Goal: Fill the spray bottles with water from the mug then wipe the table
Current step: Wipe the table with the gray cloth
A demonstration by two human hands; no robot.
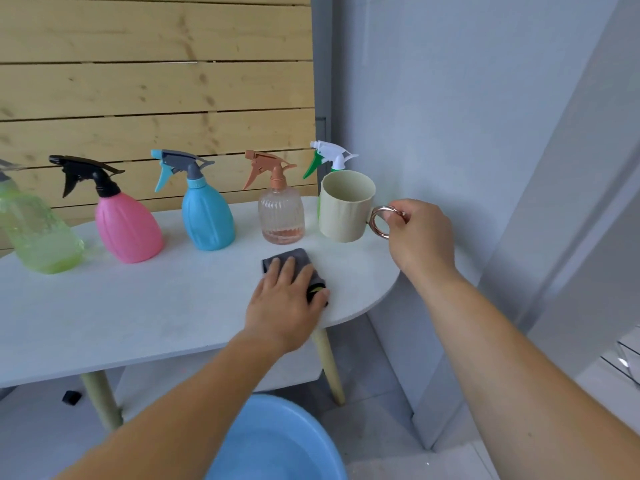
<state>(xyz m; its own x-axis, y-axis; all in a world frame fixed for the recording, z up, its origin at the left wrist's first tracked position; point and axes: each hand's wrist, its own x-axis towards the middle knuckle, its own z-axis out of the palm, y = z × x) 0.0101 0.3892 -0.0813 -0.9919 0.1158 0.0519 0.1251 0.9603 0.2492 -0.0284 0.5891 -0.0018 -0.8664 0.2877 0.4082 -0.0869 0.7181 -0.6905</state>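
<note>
Five bottles: stand in a row along the far side of the table (138, 306), every trigger head on: green bottle (38, 233), pink bottle (128, 230), blue bottle (207, 220), clear ribbed bottle (281, 216), and a white-headed bottle (332, 157) mostly hidden behind the mug.
Fill levels: liquid shows in the lower part of the green bottle and as a shallow layer in the clear ribbed bottle. Pink and blue are opaque and the fifth is hidden, so no reading.
Mug: cream mug (343, 209) at the right end of the table, upright, just beside the clear ribbed bottle. No water visible inside from this angle. Cannot tell whether it rests on the top or is raised just off it.
Right hand: right hand (420, 233) has fingers curled through the metal ring handle (379, 221), gripping it.
Left hand: left hand (284, 299) lies flat, fingers straight, pressing the grey cloth (294, 258) onto the table in front of the clear ribbed bottle.
Basin: blue basin (277, 441) on the floor below the near edge.
Step (judgement): wiping. With all heads on, the filling looks finished, and the mug appears to be held aside so the cloth can pass.
Next move (judgement): keep the palm flat and sweep the cloth under the mug's spot and along the front of the bottles. Keep the mug level and avoid knocking the nearby bottles.
</note>
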